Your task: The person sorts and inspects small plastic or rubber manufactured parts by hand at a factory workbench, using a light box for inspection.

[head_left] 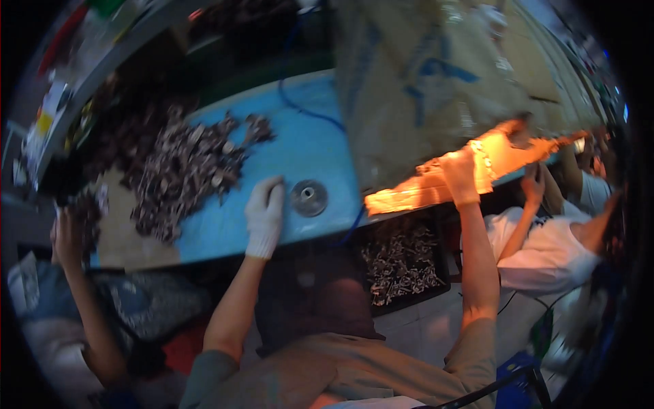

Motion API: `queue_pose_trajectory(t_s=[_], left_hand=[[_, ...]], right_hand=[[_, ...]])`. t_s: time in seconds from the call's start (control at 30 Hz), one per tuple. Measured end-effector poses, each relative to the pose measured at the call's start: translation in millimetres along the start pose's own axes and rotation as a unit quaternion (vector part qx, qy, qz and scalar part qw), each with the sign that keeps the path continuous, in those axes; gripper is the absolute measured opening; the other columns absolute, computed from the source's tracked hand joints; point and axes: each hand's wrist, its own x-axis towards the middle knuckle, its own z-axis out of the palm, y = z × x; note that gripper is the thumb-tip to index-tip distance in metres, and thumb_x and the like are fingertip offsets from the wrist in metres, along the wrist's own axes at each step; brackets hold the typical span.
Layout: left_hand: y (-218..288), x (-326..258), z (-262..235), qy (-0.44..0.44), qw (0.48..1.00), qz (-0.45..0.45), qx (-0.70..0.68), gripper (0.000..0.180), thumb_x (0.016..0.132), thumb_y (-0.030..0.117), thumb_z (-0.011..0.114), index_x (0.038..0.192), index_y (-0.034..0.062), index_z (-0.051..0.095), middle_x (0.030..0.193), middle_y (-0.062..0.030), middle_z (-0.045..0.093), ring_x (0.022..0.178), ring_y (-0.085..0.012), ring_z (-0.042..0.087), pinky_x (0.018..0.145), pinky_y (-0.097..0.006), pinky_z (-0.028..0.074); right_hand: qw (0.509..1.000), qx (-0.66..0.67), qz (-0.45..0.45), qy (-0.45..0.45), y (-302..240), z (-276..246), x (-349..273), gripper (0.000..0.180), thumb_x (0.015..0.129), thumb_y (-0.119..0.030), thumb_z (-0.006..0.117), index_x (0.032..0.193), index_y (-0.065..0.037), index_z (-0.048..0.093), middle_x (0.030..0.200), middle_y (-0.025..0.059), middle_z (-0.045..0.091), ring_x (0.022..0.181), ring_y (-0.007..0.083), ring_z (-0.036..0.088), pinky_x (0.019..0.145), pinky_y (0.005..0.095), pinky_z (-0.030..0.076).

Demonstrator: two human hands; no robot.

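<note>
The big cardboard box (436, 75) at about one o'clock takes up the whole right half of the blue counter (306, 146) and leans out past its near edge. If the strip being pulled from under it snags, I'd judge the box could tip or slide toward the person sitting at three o'clock (545, 252).

The heap of small dark metal parts (180, 167) at ten o'clock sprawls loose on the counter, its fringe close to the front edge and to a brown cardboard sheet (126, 225). A careless sweep of an arm there could send pieces onto the floor or into the lap of the co-worker whose hand (65, 235) reaches in at nine o'clock.

The black tray of parts (402, 262) sits below the counter at about four o'clock, directly under the right arm; an elbow drop might knock it.

The lit-up cardboard strip (426, 187) runs from centre out toward three o'clock. The right hand (463, 177), gloved, is closed around it near the middle. It is long and glaring, and its far end swings near another person's raised hand (533, 184).

The left hand (264, 215), gloved, lies flat and relaxed on the counter, gripping nothing, just beside a round metal disc (309, 198) near the edge. The only open room is the bare blue patch at twelve o'clock from that disc.
</note>
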Motion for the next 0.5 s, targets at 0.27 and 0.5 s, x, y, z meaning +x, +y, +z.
queue_pose_trajectory(t_s=[0.27, 0.5], left_hand=[[39, -10, -13, -0.126, 0.961, -0.142, -0.201, 0.034, 0.106, 0.021, 0.056, 0.128, -0.0031, 0.067, 0.099, -0.0089, 0.072, 0.082, -0.0109, 0.066, 0.072, -0.024, 0.052], [29, -4, -11, -0.246, 0.908, -0.177, -0.290, 0.041, 0.107, 0.031, 0.053, 0.128, -0.0006, 0.068, 0.098, -0.0082, 0.072, 0.080, -0.0126, 0.068, 0.065, -0.025, 0.053]], right_hand=[[0.978, 0.159, -0.128, -0.032, -157, 74, -118, 0.028, 0.082, 0.002, 0.081, 0.107, -0.007, 0.071, 0.105, 0.0119, 0.073, 0.092, 0.0286, 0.073, 0.083, 0.0367, 0.060], [0.973, 0.058, -0.221, -0.023, -142, 149, -116, 0.023, 0.090, -0.002, 0.068, 0.114, -0.001, 0.067, 0.117, 0.0191, 0.070, 0.106, 0.0380, 0.069, 0.089, 0.0431, 0.058]])
